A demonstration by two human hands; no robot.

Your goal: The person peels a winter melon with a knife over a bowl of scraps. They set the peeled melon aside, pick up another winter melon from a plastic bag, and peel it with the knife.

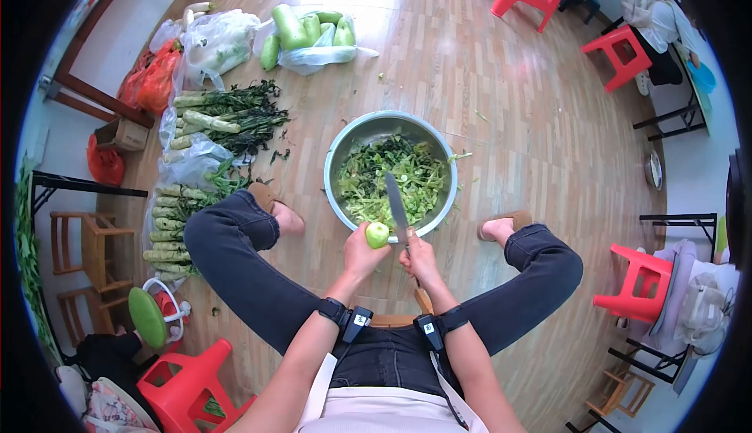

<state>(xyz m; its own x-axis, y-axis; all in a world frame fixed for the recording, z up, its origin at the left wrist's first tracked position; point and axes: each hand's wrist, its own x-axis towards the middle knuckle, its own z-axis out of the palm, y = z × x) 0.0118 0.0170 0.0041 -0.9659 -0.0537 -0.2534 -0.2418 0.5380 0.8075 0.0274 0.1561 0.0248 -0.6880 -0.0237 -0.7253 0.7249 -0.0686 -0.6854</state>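
Observation:
My left hand is closed around a pale green celtuce stem, its rounded end facing up. In my right hand is a knife, its dark blade pointing away from me over the basin. A wooden piece that looks like its handle shows below that hand. Both hands are just at the near rim of a large metal basin on the floor between my feet. Chopped green leaves and peelings lie in the basin.
Leafy celtuce stalks lie on plastic at my left, with another bunch beyond. Green gourds sit in a bag farther off. Red stools and wooden chairs line the sides. A person sits far right.

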